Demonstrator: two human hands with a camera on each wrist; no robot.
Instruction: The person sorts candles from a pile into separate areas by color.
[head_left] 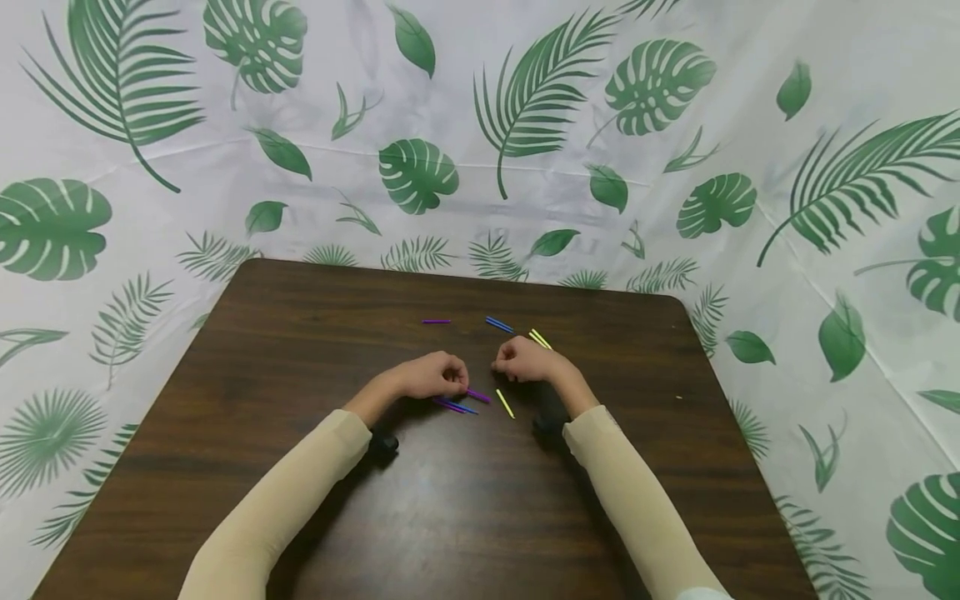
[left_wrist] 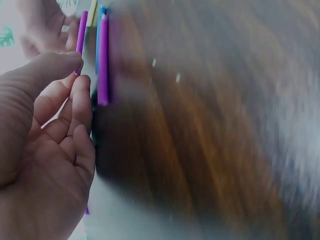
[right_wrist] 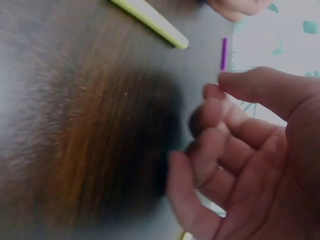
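Between thumb and fingertips my left hand pinches one end of a thin purple stick. Beside and below that hand, another purple stick lies on the table against a blue stick. My right hand hovers over the table, fingers loosely bent, with nothing seen between them. A yellow stick lies between the hands, nearer the right one. Farther back are a single purple stick, a pair of blue sticks and some yellow sticks, partly behind the right hand.
The dark wood table reaches back to a white curtain printed with green leaves. A tiny pale scrap lies on the right part of the table. Dark wrist devices sit under both wrists.
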